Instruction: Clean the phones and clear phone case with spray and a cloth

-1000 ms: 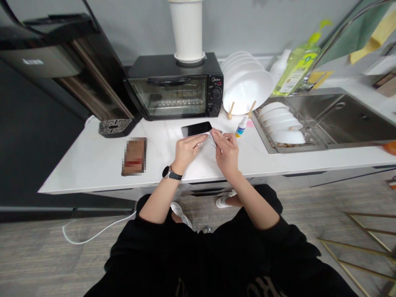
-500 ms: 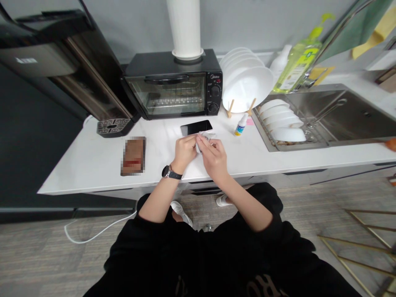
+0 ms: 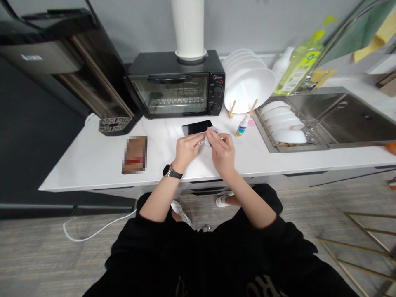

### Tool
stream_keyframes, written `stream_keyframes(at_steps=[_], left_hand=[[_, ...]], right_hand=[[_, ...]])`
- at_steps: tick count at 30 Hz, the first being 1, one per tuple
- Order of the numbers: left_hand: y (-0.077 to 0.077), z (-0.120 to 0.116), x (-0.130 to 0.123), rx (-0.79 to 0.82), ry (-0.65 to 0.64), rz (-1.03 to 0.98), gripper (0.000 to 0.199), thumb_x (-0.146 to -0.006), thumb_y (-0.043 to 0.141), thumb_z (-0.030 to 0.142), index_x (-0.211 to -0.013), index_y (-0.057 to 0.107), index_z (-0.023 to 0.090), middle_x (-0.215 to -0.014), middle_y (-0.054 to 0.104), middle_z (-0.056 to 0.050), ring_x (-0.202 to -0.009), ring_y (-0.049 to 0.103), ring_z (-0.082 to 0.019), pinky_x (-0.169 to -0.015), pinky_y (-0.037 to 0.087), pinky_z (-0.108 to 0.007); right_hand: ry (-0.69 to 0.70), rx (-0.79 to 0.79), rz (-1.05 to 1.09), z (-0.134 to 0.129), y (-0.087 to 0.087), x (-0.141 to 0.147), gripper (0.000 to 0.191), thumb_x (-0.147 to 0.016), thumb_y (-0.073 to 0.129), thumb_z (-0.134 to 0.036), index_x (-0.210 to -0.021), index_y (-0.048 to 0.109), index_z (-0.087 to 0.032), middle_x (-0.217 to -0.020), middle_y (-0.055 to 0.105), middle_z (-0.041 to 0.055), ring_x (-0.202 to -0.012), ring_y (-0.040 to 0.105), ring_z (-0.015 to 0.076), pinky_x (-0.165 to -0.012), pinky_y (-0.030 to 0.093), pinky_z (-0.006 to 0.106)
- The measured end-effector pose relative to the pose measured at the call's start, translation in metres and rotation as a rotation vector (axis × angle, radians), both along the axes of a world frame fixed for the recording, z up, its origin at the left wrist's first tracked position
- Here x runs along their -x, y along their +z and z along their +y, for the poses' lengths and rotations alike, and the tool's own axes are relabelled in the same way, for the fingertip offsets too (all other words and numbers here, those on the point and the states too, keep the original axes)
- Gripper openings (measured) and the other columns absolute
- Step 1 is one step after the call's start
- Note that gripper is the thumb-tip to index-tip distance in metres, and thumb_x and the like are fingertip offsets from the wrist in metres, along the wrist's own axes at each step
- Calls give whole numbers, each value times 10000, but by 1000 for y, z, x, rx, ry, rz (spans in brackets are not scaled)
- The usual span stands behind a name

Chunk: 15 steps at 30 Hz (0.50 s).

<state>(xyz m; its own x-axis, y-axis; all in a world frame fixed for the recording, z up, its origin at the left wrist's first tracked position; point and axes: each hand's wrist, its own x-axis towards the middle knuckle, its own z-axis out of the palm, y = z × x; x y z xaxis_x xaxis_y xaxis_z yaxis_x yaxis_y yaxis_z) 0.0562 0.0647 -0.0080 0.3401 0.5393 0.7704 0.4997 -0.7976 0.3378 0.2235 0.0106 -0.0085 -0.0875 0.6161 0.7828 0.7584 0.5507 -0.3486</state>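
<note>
White bench [image 3: 93, 165], grey wall [image 3: 262, 24] behind. Left to right: dark dispenser [image 3: 114, 125]; brown flat item [image 3: 134, 154], pixelated; black oven [image 3: 176, 93]; dark phone [image 3: 198, 127], flat, just beyond fingers; left hand [image 3: 186, 149] and right hand [image 3: 223, 154], fingers bent, pinching pale piece [image 3: 208, 142] between them; small bottle [image 3: 243, 126], upright; racked plates [image 3: 247, 90]; steel sink [image 3: 346, 117]. Front edge below wrists; bare stretch between brown item and left hand. Versus half second ago: right hand farther right, less overlap.
</note>
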Motion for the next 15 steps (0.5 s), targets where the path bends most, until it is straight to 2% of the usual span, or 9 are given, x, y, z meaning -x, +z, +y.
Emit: stream_keyframes(at_steps=[3,8,11,13,15], left_hand=[[2,-1,0,29,8,17,302,-1065,517,248,-1084,811,184,-1098,837,-89,-1022,806,-200,-880,619,-270],[2,0,0,48,19,31,320,-1073,506,279,-1088,812,187,-1096,837,-89,-1018,802,-202,-878,616,-278],[0,1,1,9,55,14,317,-1045,503,215,-906,786,176,-934,827,-82,-852,784,-178,-752,582,-251],[-2,2,2,-25,68,-4,319,-1006,507,163,-760,711,169,-799,787,-73,-703,729,-161,-645,528,-247],[-3,1,5,-40,59,-9,287,-966,529,143,-707,652,170,-729,744,-62,-636,681,-154,-593,485,-251]], right_hand=[[-12,41,2,4,1,-7,558,-1079,413,-96,-1564,559,-330,-1485,699,28,-1168,647,260,-1001,603,494],[-44,-1,13,4,0,-3,545,-1085,394,-102,-1552,574,-316,-1465,713,23,-1120,648,259,-967,611,492],[-24,-22,7,1,-2,9,549,-1083,414,-100,-1572,551,-311,-1486,698,29,-1114,645,260,-941,617,475],[18,-23,-17,-3,-2,18,565,-1079,431,-94,-1595,518,-308,-1501,688,31,-1125,642,255,-924,625,449],[59,-22,-45,-7,-3,25,580,-1076,444,-89,-1614,490,-302,-1513,679,35,-1132,637,247,-922,631,424]])
